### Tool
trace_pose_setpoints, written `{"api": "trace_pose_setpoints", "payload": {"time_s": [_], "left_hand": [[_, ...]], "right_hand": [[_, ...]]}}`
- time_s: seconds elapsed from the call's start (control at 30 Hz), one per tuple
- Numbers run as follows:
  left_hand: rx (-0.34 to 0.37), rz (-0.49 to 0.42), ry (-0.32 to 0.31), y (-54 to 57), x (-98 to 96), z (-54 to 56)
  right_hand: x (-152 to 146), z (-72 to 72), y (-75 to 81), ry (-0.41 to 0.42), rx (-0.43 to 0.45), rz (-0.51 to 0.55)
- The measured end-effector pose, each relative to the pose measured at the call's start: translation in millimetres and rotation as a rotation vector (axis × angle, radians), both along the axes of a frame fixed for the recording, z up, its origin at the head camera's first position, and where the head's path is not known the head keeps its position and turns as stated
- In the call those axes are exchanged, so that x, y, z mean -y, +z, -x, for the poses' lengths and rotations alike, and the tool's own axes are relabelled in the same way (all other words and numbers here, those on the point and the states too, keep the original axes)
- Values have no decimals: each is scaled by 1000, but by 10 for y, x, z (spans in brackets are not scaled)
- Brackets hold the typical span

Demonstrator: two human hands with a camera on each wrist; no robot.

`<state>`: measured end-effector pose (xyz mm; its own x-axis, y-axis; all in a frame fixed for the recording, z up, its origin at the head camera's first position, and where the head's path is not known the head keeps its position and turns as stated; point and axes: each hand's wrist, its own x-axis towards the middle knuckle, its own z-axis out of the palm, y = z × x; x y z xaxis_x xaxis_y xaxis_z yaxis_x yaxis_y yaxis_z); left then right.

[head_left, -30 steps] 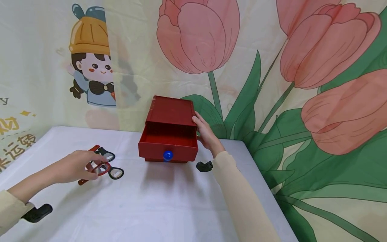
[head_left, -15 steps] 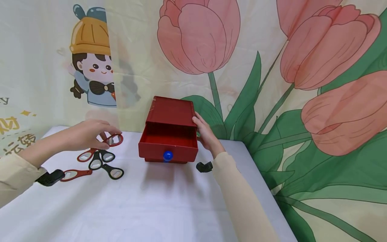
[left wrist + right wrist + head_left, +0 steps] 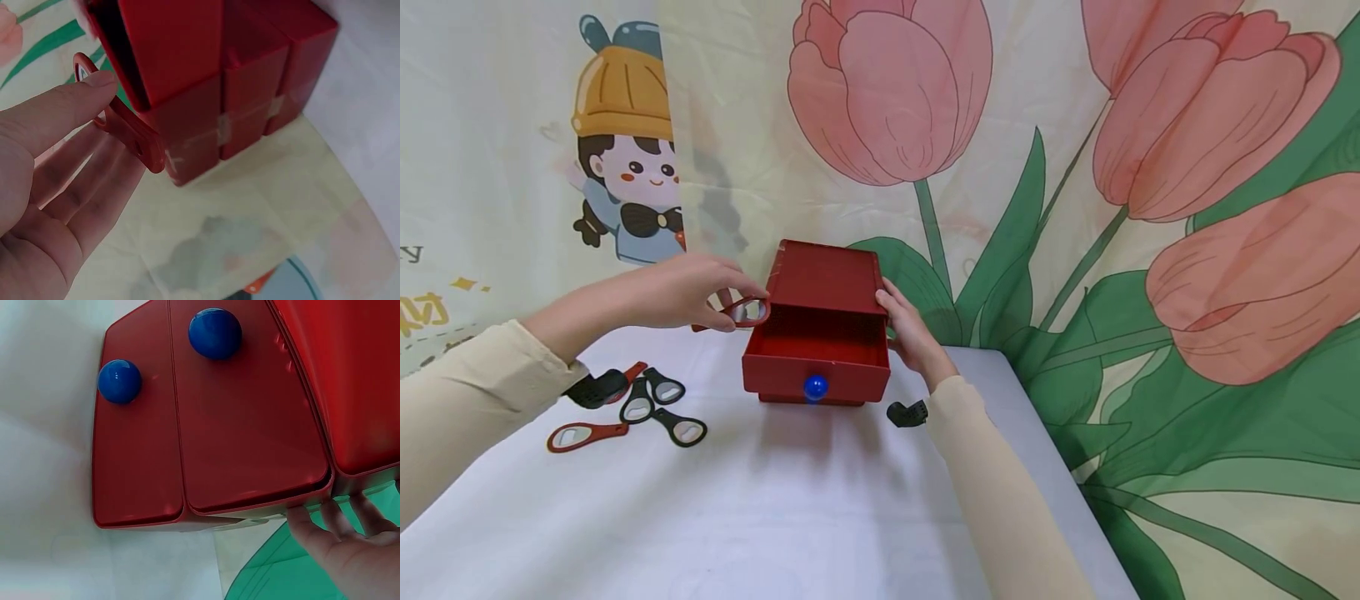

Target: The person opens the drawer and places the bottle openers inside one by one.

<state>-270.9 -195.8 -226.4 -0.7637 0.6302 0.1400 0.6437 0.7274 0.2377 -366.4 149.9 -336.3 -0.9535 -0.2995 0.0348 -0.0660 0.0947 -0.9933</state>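
Observation:
In the head view my left hand (image 3: 696, 292) pinches a red bottle opener (image 3: 750, 312) with a metal insert, held up at the left edge of a red drawer chest (image 3: 827, 275). The left wrist view has the bottle opener (image 3: 128, 128) between thumb and fingers, close beside the chest's side wall. The top drawer (image 3: 760, 375), with a blue knob (image 3: 816, 387), is pulled out, and its visible inside is bare. Against the chest's right side rests my right hand (image 3: 913, 333); its extended fingers (image 3: 306, 528) touch that side in the right wrist view.
Left on the white table (image 3: 820, 517) lie several more bottle openers: black ones (image 3: 638, 404) and red ones (image 3: 587, 433), one red partly behind the left wrist camera (image 3: 597, 389). Two lower drawers with blue knobs (image 3: 214, 333) are closed. A printed cloth (image 3: 737, 125) hangs behind the table.
My left hand has lifted a red bottle opener from the pile and carried it up and right to the open drawer. My right hand has stayed at the chest's side.

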Motion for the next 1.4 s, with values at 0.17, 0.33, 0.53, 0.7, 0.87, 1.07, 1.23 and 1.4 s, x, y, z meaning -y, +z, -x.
{"api": "trace_pose_setpoints", "payload": {"time_s": [0.17, 0.33, 0.53, 0.7, 0.87, 1.07, 1.23, 1.4], "left_hand": [[-34, 49, -76, 103, -273, 54], [-41, 112, -143, 147, -514, 169], [-13, 160, -212, 154, -778, 288], [43, 200, -246, 140, -1011, 363], [98, 236, -254, 106, -1181, 440], [156, 249, -263, 75, -1299, 474], [193, 270, -264, 40, -1392, 484], [201, 290, -269, -32, -1461, 488]], "right_hand": [[-4, 4, 10, 3, 6, 6], [-9, 4, 12, 3, 14, 15], [-30, 13, -7, 2, 16, 8], [-48, 21, -24, -7, 29, 15], [-38, 13, -26, -2, 34, 24], [-7, -2, -13, 15, 16, 19], [-6, -2, -6, 14, 14, 17], [-24, 0, -4, 12, 12, 11]]}}
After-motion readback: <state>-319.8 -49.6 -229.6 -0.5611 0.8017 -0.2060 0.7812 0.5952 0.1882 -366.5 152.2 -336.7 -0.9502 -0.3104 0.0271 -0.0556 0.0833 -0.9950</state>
